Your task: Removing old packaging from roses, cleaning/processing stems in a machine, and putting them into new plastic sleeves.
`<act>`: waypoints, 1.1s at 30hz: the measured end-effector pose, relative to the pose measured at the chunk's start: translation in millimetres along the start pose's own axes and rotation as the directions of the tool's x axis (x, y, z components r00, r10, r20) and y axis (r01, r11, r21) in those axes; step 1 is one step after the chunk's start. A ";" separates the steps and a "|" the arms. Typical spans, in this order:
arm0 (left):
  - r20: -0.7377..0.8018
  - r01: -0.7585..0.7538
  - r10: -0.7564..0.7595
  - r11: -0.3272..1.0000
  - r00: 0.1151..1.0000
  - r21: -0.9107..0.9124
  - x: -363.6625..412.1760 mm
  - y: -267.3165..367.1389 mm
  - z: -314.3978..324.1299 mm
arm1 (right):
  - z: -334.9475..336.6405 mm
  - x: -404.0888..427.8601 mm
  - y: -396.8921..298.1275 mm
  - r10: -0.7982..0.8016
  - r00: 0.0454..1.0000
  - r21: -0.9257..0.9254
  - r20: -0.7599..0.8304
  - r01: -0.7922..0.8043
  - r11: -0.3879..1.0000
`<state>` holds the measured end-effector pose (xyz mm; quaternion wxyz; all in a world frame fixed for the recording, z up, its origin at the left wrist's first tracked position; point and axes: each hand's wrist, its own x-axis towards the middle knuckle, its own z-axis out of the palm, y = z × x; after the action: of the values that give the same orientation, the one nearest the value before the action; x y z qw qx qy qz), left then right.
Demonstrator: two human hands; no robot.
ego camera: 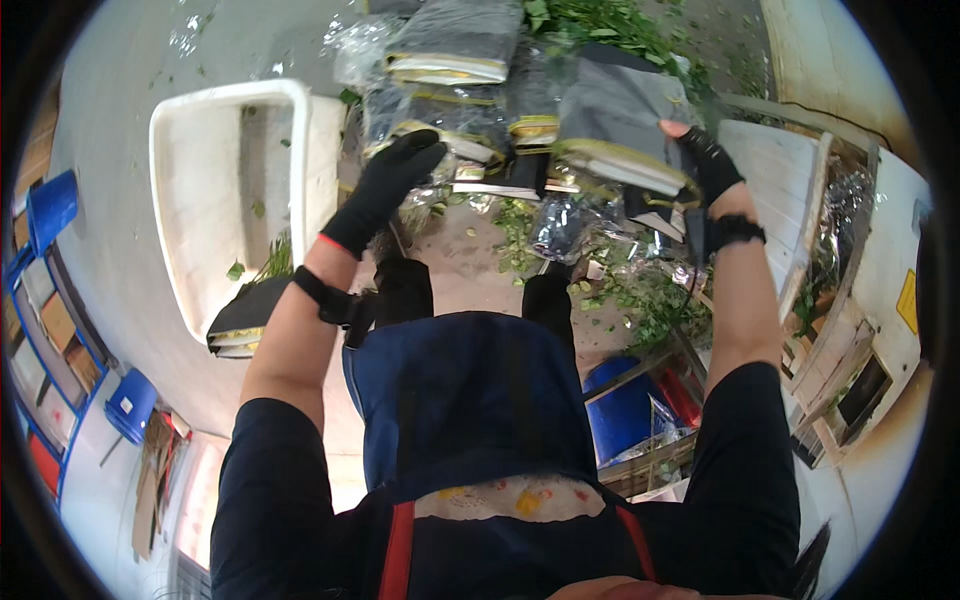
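My right hand [709, 157], in a black fingerless glove, grips the right edge of a grey wrapped bundle [626, 105] with a yellow-trimmed, pale layered end. Its thumb lies on the wrap, and its other fingers are partly hidden. My left hand [405, 165], gloved in black, is over the near left of a bundle in clear plastic [457, 112]. Its fingers are bent, and whether they grip the plastic cannot be made out. Behind that lies another grey bundle [457, 37]. A narrower yellow-edged bundle [535, 127] sits between my hands.
To the left stands a white plastic tub [300, 135], with leafy stems and a dark wrapped bundle [247, 319] at its near end. Green foliage [607, 30] lies behind the bundles. Loose leaves [645, 307] litter the floor. A blue bin [619, 409] and wooden boards [836, 352] are on the right.
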<state>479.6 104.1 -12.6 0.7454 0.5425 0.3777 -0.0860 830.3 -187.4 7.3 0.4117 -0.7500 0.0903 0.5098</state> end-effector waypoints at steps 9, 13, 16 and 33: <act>0.265 0.320 -0.222 0.851 0.938 -0.417 -20.2 -12.4 116.0 | 28.2 -133.4 93.6 -0.353 0.907 -0.157 0.230 0.392 0.906; 0.179 0.390 -0.347 0.849 0.920 -0.357 -49.4 1.9 121.6 | -54.2 -55.1 88.6 -0.434 0.833 -0.548 -0.343 0.198 0.813; 0.099 0.309 -0.293 0.924 0.951 -0.227 -62.3 6.4 123.2 | -30.5 -30.9 53.5 -0.305 0.921 -0.492 -0.242 0.154 0.857; 0.221 -0.420 0.360 0.824 0.906 0.380 -111.1 -30.8 77.3 | -84.3 -24.9 43.2 -0.684 0.613 -0.871 0.396 0.486 -0.068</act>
<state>421.6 -6.9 47.1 0.6375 0.7480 0.1781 -0.0481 853.0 -282.1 17.4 0.0494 -0.8325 -0.5287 0.1583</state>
